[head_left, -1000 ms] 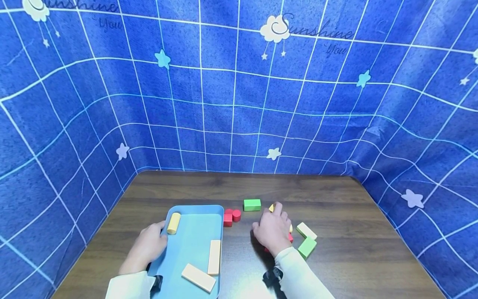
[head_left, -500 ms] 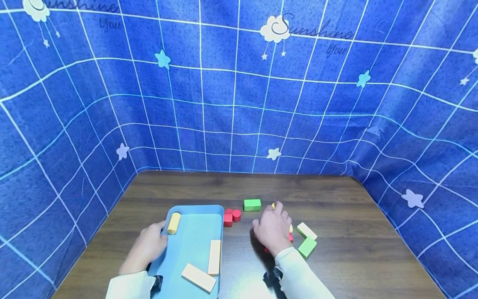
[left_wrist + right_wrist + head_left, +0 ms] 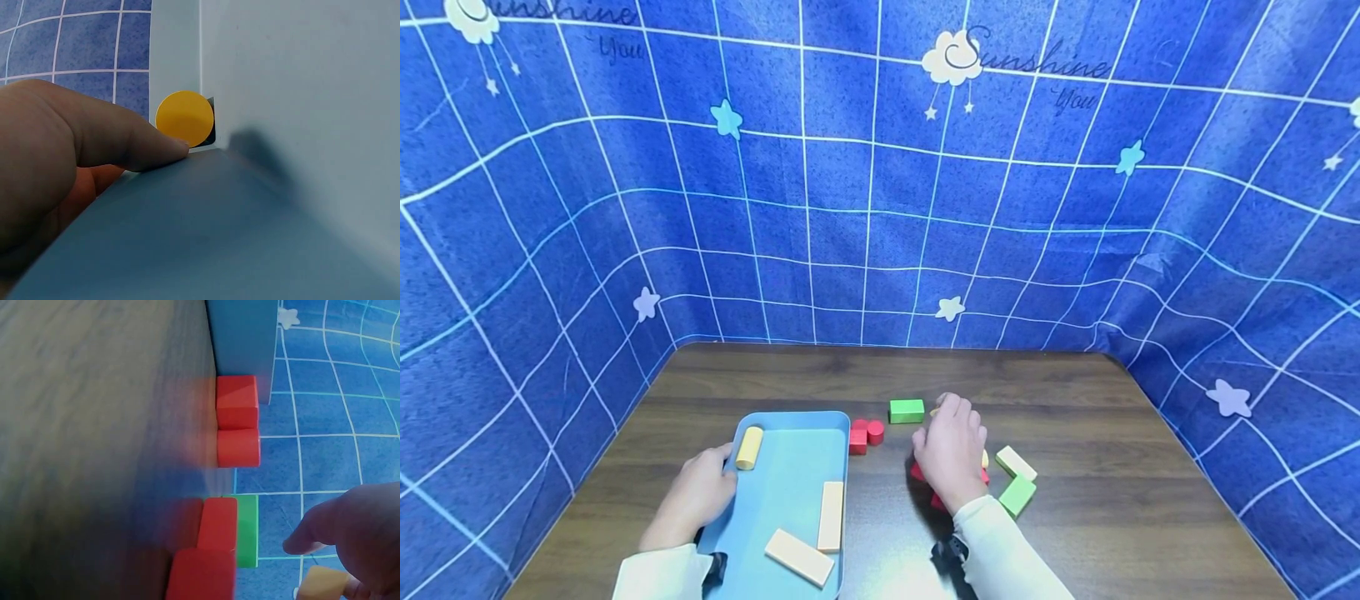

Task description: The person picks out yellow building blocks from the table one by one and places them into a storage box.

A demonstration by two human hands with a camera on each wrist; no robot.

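My left hand [image 3: 698,483] grips the left wall of a blue tray [image 3: 790,422], thumb over the rim near a yellow cylinder [image 3: 749,448] in the far corner. In the left wrist view that cylinder [image 3: 184,119] shows its round end beside the thumb. My right hand [image 3: 951,450] is over a cluster of blocks on the table, fingers curled. A small yellow block [image 3: 322,584] shows at its fingers in the right wrist view, higher than the blocks on the table. Red blocks [image 3: 937,501] peek out under the palm, partly hidden.
Two pale wooden planks [image 3: 800,558] lie in the tray. Red blocks [image 3: 858,442] stand at its right wall. A green block [image 3: 906,411] lies behind them; another green block [image 3: 1017,496] touches a cream block [image 3: 1017,464] on the right. A blue curtain [image 3: 880,208] surrounds the table.
My right hand has turned and shifted slightly away and to the right, baring more of the red blocks below it. The yellow piece at its fingers has moved left. My left hand stays put.
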